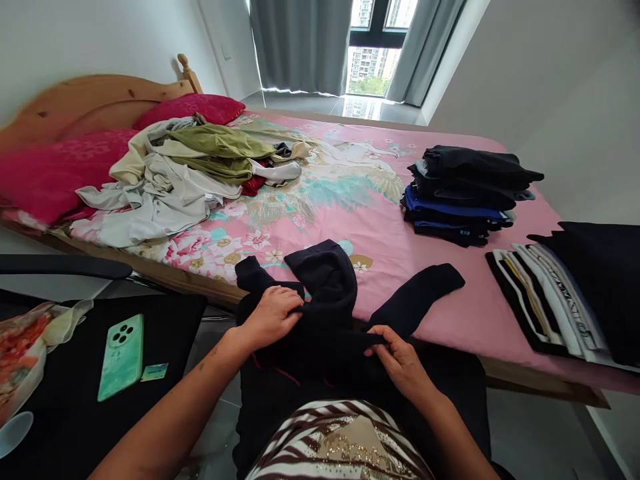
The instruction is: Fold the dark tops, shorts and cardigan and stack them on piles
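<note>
Dark hooded garment (330, 317) draped over near edge of bed (387, 257), hood lying on bed. Right hand (397, 360), just off bed edge: fingertips pinching garment edge. Left hand (274, 316), near bed edge: atop fabric, grip unclear.

The black long-sleeved garment (330, 313) was soft, matt cloth, and the pink floral bedsheet (383, 267) looked like smooth, faintly creased fabric. The arched light-brown headboard (95, 97) was smooth, knotty wood with a low sheen, while the magenta patterned pillow (205, 108) had faintly lustrous cloth. The mint-green rectangular phone (120, 363) looked glossy, the crinkled clear bag (64, 327) thin plastic, and the brown-and-white striped top (283, 453) glittery cloth.
</note>
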### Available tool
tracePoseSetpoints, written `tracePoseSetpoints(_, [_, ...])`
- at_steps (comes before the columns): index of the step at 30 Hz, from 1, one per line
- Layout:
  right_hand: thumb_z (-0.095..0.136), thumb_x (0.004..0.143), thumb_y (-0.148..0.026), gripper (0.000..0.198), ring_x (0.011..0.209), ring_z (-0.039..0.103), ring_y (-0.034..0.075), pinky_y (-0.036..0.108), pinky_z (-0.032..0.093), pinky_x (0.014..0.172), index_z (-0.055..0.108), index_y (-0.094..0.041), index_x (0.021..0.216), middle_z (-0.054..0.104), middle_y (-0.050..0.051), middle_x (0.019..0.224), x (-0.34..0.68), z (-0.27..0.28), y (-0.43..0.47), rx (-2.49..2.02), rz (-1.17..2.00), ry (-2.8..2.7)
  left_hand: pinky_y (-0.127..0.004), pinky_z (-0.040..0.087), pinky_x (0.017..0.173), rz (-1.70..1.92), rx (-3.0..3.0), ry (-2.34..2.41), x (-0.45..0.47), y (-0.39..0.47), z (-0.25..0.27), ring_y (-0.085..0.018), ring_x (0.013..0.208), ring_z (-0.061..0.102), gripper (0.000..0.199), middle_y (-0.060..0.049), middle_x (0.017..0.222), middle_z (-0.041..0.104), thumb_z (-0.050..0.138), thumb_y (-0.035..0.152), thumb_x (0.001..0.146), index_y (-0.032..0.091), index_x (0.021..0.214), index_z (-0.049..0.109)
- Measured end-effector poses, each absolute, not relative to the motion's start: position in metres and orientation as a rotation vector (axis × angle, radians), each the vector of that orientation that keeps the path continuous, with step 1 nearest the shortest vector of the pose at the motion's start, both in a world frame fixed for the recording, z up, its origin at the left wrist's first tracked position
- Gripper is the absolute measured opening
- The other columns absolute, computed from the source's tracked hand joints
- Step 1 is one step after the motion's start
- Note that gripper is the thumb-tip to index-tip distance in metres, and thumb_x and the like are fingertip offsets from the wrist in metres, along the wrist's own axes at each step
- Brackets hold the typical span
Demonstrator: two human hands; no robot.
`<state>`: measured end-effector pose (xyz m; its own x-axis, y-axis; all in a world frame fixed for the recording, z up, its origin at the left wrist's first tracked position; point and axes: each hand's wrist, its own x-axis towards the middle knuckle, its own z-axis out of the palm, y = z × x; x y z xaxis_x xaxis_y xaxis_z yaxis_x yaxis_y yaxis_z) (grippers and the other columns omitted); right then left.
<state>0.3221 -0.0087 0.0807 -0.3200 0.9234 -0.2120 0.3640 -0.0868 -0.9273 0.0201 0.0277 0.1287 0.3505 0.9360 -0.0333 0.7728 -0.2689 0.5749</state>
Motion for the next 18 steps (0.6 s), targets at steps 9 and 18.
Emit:
tracePoseSetpoints(9, [0.066, 0.071, -0.037, 0.032, 0.067, 0.060, 0.013, 0.020, 0.048, 0.053, 0.059, -0.019, 0.097, 0.063, 0.001, 0.081, 0.401, 0.129, 0.033, -1.460, 0.883, -0.811, -0.027, 0.056, 0.071, 1.731, 0.534, 1.478, -0.048, 0.047, 0.185, -0.015, 0.068, 0.067, 0.024, 0.003, 0.072, 0.071, 0.070, 0.029, 0.065, 0.019, 0.087, 0.066])
tracePoseSetpoints(18, [0.076, 0.061, -0.039, 0.078, 0.079, 0.063, 0.016, 0.030, 0.057, 0.064, 0.036, -0.026, 0.127, 0.061, -0.002, 0.085, 0.433, 0.061, 0.038, -1.489, 0.864, -0.647, -0.028, 0.056, 0.063, 0.865, 0.691, 1.507, -0.071, 0.020, 0.102, -0.021, 0.070, 0.070, 0.042, -0.004, 0.080, 0.074, 0.081, 0.034, 0.054, 0.017, 0.089, 0.067])
